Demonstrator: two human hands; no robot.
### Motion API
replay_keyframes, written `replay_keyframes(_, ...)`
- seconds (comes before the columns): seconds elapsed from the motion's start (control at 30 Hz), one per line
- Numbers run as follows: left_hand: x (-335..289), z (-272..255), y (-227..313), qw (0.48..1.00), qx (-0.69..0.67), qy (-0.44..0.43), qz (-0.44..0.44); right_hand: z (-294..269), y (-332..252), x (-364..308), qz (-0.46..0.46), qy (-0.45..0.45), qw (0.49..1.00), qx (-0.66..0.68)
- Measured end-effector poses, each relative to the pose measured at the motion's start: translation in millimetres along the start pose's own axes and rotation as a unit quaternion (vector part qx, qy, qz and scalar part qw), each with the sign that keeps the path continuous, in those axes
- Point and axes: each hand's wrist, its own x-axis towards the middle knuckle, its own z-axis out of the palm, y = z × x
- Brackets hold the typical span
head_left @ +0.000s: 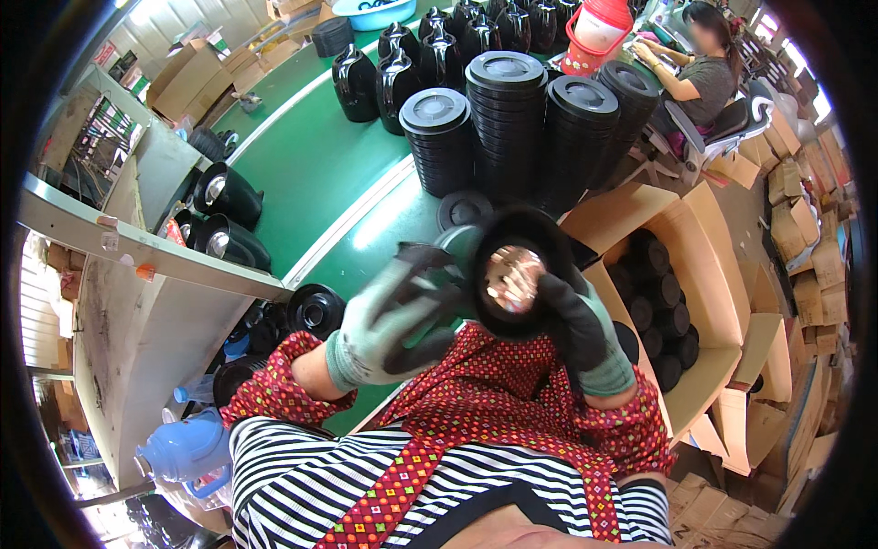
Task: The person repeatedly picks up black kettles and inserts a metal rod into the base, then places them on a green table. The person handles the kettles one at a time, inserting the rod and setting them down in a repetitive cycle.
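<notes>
A glossy black jug body [514,279] is held up in front of my chest, its round mouth turned toward me and a shiny metallic inside showing. My right hand [585,334], in a green glove with a dark palm, is closed on its rim, thumb at the opening. At the jug's left side is my left hand [393,316], gloved the same way. Its fingers are blurred, and whether they grip anything is unclear. Just beyond the jug, a round black disc [465,210] lies on the green bench [302,169].
Tall stacks of black round parts [506,119] stand beyond my hands, with several black jugs [393,87] behind. An open cardboard box [713,274] of black parts sits to the right. A red and white bucket [599,32] stands near a seated person [704,82]. More jugs [229,197] lie at left.
</notes>
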Motion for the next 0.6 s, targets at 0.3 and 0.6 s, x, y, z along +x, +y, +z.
replay_keyframes(0.3, -75, 101, -57, 0.554, -0.695, 0.001, -0.458, -118, 34, -57, 0.15, 0.02, 0.984, 0.098)
replay_keyframes(0.6, -108, 77, -53, 0.517, -0.727, 0.06, -0.448, -20, 20, 76, 0.11, -0.128, 0.983, -0.078)
